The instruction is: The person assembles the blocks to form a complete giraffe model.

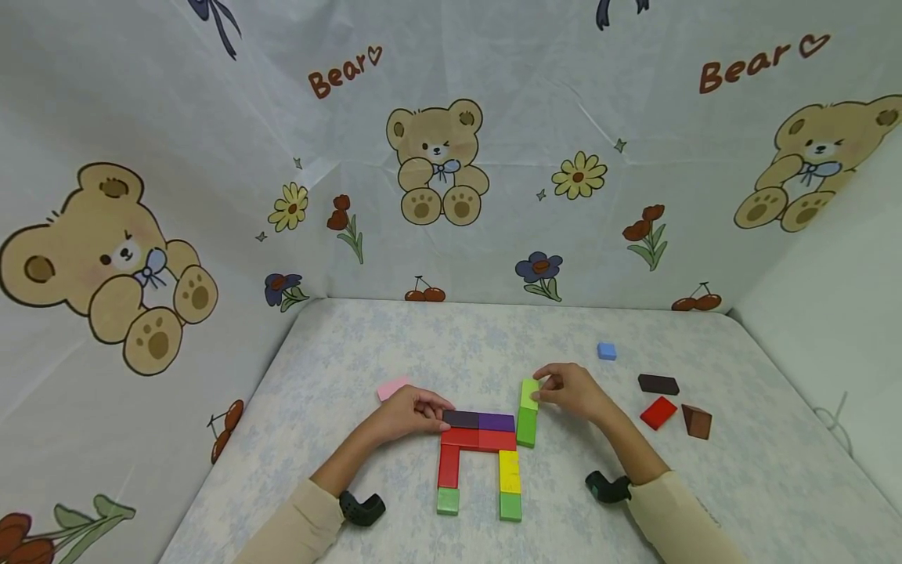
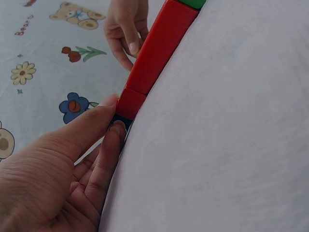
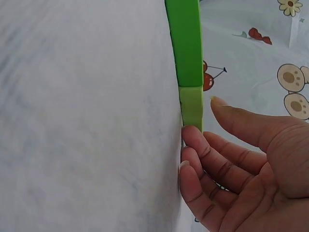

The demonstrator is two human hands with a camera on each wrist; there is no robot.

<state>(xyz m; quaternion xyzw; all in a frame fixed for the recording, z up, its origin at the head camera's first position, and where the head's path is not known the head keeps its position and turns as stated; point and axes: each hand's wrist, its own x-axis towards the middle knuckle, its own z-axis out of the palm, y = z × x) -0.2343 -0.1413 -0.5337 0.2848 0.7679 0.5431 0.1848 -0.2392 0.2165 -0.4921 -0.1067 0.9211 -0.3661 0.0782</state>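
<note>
In the head view my left hand point(image 1: 411, 410) pinches the left end of a black block point(image 1: 461, 419). That block lies against a purple block point(image 1: 496, 423), behind two red blocks point(image 1: 461, 438) set end to end. Two legs extend toward me: a red block point(image 1: 449, 466) with a green block point(image 1: 448, 501), and a yellow block point(image 1: 510, 471) with another green block point(image 1: 510, 507). My right hand point(image 1: 572, 389) touches the far end of a light green block point(image 1: 529, 392), its thumb raised off the block in the right wrist view. A darker green block point(image 3: 188, 43) adjoins it.
Behind my left hand lies a pink block point(image 1: 391, 388). To the right are a blue block point(image 1: 607, 351), a dark block point(image 1: 658, 384), a red block point(image 1: 658, 413) and a brown triangular block point(image 1: 697, 421). A bear-print sheet point(image 1: 507, 94) hangs behind the table.
</note>
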